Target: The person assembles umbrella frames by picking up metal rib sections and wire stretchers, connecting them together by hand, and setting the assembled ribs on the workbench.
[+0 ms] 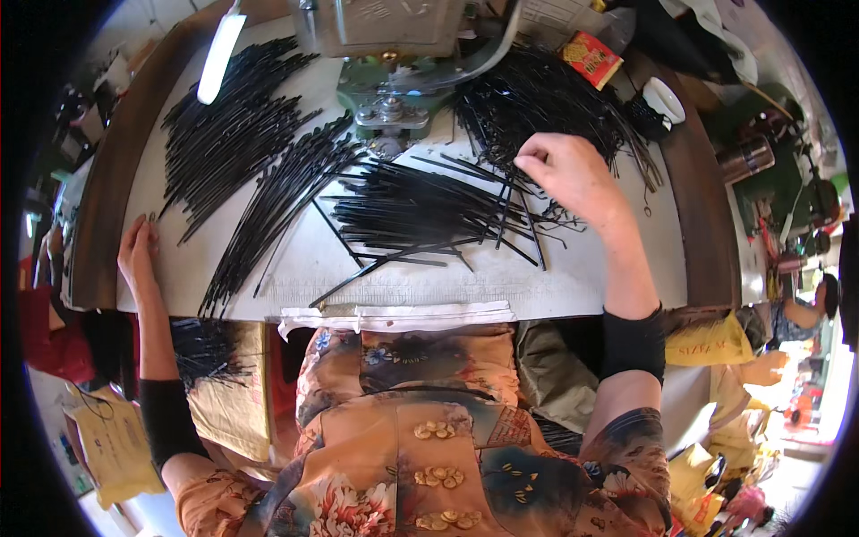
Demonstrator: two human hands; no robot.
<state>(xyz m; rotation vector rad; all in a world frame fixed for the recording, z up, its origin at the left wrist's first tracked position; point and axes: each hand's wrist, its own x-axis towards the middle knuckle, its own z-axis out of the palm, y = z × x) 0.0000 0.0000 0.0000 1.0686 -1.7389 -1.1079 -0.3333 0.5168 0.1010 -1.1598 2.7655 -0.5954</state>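
My left hand (139,258) is at the table's left edge. Its fingers are closed beside the tip of a thin black strip, and what they hold is too small to make out. My right hand (565,172) hovers over the right side with thumb and fingers pinched, and its grip is hidden. Beneath it lies a tangled heap of black strips (510,107). A looser bundle of black strips (412,210) lies in the middle, some crossing others. Slanting across the left are a large pile of black strips (224,125) and a narrower bunch (277,197).
A green-based machine (385,94) stands at the table's far middle, with a lit lamp (221,58) to its left. Far right are a red packet (591,60) and a white cup (664,100). Raised brown edging (707,206) borders the table. A white strip (403,316) lines the front.
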